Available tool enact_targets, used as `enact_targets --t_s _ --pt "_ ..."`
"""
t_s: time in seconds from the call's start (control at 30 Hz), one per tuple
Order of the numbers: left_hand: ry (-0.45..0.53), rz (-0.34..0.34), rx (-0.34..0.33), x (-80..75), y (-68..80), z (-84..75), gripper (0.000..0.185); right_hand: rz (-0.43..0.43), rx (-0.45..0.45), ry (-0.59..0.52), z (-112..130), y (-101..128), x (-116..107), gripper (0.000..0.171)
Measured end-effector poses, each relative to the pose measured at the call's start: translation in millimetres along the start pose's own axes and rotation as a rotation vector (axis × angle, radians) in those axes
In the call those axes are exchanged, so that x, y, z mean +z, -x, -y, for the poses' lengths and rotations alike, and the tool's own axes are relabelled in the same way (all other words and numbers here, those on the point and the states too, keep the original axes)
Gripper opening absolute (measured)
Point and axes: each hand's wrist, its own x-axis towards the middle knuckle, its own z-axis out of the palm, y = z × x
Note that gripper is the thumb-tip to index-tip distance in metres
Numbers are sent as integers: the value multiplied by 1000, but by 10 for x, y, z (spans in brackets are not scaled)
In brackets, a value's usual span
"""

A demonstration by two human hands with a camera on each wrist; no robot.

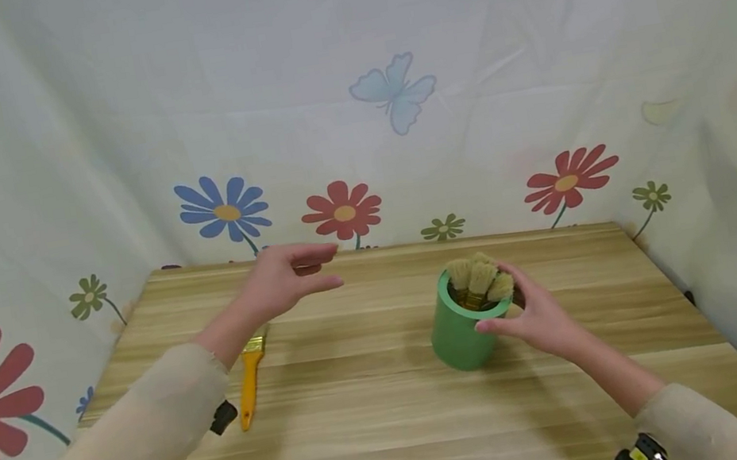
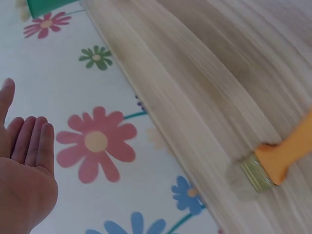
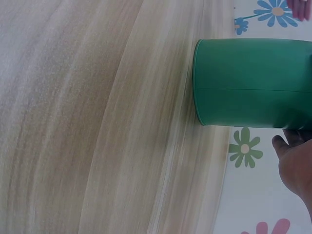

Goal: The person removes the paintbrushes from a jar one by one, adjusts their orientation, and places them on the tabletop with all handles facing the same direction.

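Observation:
A green cup (image 1: pixel 460 332) stands upright on the wooden table (image 1: pixel 384 420), with several brushes (image 1: pixel 479 278) bristles-up inside it. My right hand (image 1: pixel 533 312) curls round the cup's right side near the rim. The right wrist view shows the cup's green wall (image 3: pixel 253 83) and my right hand (image 3: pixel 295 168) at its edge. My left hand (image 1: pixel 289 279) hovers open above the table's far left part, fingers straight, holding nothing; the left wrist view shows its bare palm (image 2: pixel 24 170). A yellow-handled brush (image 1: pixel 250 373) lies flat on the table below that hand, also seen as brush (image 2: pixel 273 165).
A floral sheet (image 1: pixel 391 98) with flowers and a butterfly walls in the table at the back and both sides. A small black object (image 1: pixel 222 416) sits by my left sleeve, and a black and yellow device (image 1: pixel 639 455) by my right sleeve.

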Motion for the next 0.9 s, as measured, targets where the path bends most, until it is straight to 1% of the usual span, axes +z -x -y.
enact_targets --t_s 0.2,0.4,0.6,0.77,0.9 --pt "46 39 42 212 -144 -210 62 -3 2 8 -4 -1 -5 105" --pt "57 74 100 443 -271 -374 63 -5 -6 -1 -17 2 11 104" --pt "59 130 118 639 -365 -513 65 -18 -18 -1 -26 9 12 103" --pt "30 166 149 784 -431 -589 66 -18 -43 -18 -58 -3 31 100" --pt "0 171 200 890 -487 -601 65 -13 -58 -51 -70 -14 52 99"
